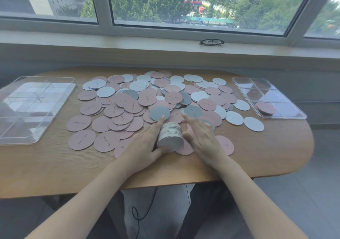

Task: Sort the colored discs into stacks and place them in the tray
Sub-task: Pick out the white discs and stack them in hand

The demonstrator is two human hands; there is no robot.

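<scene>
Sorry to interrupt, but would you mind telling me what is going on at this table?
A person is sorting paper discs by colour. Both hands hold a stack of pale grey discs near the table's front edge: the left hand grips its side, and the right hand rests flat against the other side. Most pink, pale and dark grey discs still lie loose across the wooden table. The clear tray on the right already holds one pink stack; another clear tray sits on the left.
</scene>
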